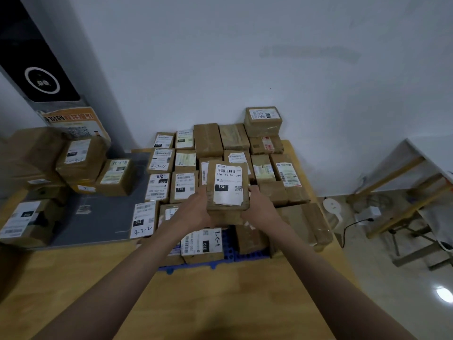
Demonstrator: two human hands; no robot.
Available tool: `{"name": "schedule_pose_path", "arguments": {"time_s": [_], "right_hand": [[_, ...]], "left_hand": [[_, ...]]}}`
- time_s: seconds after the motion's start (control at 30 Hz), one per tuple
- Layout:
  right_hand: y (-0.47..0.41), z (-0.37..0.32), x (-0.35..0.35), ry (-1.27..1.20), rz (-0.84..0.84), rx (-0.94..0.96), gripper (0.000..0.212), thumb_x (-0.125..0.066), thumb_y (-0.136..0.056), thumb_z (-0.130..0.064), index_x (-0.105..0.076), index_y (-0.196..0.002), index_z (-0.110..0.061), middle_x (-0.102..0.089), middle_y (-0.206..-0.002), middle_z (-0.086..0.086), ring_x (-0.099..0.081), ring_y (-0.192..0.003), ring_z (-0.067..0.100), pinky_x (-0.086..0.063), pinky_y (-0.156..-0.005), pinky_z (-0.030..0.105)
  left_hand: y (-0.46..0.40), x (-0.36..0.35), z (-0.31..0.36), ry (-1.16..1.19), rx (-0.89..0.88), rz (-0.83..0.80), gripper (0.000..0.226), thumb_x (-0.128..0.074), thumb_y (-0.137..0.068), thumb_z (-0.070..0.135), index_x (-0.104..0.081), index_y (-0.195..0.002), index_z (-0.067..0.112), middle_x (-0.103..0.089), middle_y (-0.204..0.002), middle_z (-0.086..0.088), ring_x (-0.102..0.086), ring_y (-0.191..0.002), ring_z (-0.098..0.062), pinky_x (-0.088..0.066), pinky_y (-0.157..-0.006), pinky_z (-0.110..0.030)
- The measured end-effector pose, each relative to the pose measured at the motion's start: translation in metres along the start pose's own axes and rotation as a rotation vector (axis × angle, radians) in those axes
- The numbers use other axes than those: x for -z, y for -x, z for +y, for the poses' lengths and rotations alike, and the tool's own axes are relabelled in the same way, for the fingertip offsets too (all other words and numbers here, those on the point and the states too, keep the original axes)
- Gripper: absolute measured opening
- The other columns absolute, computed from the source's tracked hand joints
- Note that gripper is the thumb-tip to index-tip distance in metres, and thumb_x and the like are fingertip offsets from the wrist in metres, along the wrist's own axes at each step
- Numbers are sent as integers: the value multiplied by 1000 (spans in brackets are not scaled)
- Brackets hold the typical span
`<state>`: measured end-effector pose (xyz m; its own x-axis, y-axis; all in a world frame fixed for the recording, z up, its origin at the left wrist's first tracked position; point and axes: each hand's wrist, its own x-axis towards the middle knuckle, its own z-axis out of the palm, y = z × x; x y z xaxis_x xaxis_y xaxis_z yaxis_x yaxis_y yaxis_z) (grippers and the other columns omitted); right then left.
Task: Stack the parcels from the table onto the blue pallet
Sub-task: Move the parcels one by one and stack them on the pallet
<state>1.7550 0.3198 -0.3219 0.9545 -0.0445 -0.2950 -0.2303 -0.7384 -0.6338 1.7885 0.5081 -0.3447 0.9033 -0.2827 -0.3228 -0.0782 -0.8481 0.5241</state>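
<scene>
1. Head view: I have the parcel (pixel 228 186) held between both hands, the left hand (pixel 196 212) gripping its left side and the right hand (pixel 261 204) its right side, fingers curled round the lower edges. It hangs in the air above the rows already laid on the pallet (pixel 228 238).
2. I judge this the carry-and-place step. More parcels wait on the table (pixel 220 290), in the left pile (pixel 81 163).
3. Next I need a free spot. The near row shows a strip of bare blue between boxes, and a second layer has begun at the far right corner (pixel 263 121). Lowering it flat and square to its neighbours matters.
4. The parcel is a small brown carton, taped, corners a little crushed, with a white label marked 15H peeling at its lower edge.
</scene>
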Motion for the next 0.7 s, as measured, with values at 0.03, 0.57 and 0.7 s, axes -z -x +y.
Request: {"name": "schedule_pose_path", "arguments": {"time_s": [0.03,0.57,0.7], "right_hand": [[-4,1,7,17,-1,18,59,-64,-87,-2,-36,-139,-6,-56,-127,14,-58,-111,30,-54,-85,38],[-196,-6,75,135,16,4,49,-64,-90,-14,-40,-132,-5,-51,-128,12,-56,-107,29,-53,-78,38],[-249,-4,80,158,12,-12,46,-64,-91,-18,-41,-129,-6,-52,-127,14,-54,-114,32,-48,-79,40]], "left_hand": [[-6,2,5,-9,3,2,103,-85,-67,25,-22,-148,17,-56,-122,-7,-58,-105,-22,-55,-80,-37],[-179,68,43,29,17,-13,87,-81,-73,16,-27,-142,12,-56,-113,-6,-56,-89,-21,-41,-54,-25],[-229,76,42,13,13,3,86,-81,-73,20,-29,-142,11,-59,-120,-9,-60,-99,-24,-53,-73,-34]]}}
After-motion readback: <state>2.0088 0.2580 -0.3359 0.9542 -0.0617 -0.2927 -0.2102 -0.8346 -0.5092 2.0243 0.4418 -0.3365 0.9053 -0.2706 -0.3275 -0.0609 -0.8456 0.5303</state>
